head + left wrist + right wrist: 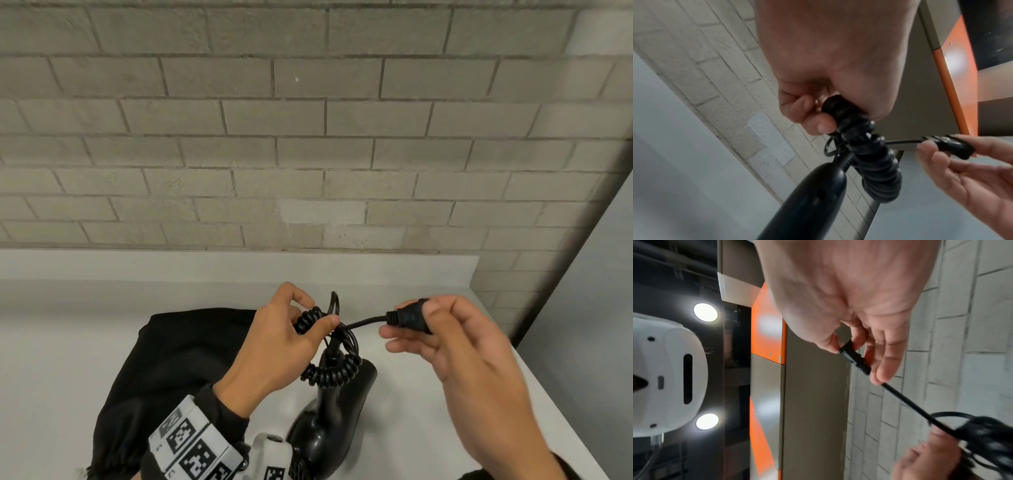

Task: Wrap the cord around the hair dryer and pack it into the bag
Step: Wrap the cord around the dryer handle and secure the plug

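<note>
Black hair dryer (329, 421) stands on the white table (68, 359), handle pointing up & away from me, body near the bottom edge of the head view. Its coiled cord (330, 371) loops off the handle top, w/ thinner straight strands bunched at the same spot. My left hand (274, 346) has its fingers curled round the upper coils, thumb pressing on the straight strand; left wrist view shows the coils gripped in my fist right above the handle. My right hand (455, 339) pinches the plug (407, 317) btw thumb & fingers, other fingers loosely bent, the short straight bit of cord running taut back to my left thumb. Black fabric bag (171, 363) lies flat on the table, left of the dryer, behind my left wrist. Grey brick wall (308, 137) behind the table.
</note>
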Motion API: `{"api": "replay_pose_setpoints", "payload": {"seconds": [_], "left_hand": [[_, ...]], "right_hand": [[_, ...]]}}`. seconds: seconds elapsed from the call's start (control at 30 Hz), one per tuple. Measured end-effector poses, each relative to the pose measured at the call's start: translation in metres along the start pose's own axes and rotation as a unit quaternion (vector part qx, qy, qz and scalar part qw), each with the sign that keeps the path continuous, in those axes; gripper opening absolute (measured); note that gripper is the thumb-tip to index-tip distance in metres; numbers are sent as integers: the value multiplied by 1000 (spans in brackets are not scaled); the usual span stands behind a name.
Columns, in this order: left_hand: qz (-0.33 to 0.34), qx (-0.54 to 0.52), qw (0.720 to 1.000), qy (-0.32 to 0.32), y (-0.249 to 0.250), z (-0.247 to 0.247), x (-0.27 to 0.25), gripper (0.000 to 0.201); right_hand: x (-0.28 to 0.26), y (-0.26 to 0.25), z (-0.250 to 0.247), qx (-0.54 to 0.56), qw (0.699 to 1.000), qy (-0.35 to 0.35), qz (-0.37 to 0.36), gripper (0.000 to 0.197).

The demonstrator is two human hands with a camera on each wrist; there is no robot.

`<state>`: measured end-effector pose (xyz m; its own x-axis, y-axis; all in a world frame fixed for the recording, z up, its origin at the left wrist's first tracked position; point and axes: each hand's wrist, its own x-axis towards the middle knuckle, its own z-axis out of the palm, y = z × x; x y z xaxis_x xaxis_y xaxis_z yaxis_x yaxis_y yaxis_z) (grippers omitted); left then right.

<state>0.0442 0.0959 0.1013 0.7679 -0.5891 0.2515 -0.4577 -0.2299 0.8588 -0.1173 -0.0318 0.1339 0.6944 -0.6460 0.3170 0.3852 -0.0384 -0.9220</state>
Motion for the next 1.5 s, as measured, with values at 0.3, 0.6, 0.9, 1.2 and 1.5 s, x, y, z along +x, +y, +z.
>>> {"api": "replay_pose_setpoints", "payload": {"seconds": [0.3, 0.6, 0.9, 1.2, 1.5], "left_hand": [[107, 52, 987, -108, -6, 3, 0, 32], [199, 112, 966, -118, -5, -1, -5, 37], [223, 170, 953, -114, -5, -8, -5, 32], [242, 180, 946, -122, -6, -10, -8, 28], [244, 174, 944, -137, -9, -11, -8, 45]], "right_hand": [[14, -40, -3, 139, 987, -71, 34, 32], [50, -35, 3, 212, 975, -58, 23, 27], [65, -14, -6, 275, 959, 19, 65, 28], [69, 40, -30, 117, 987, 107, 41, 14], [50, 91, -16, 28, 981, -3, 193, 21]]}}
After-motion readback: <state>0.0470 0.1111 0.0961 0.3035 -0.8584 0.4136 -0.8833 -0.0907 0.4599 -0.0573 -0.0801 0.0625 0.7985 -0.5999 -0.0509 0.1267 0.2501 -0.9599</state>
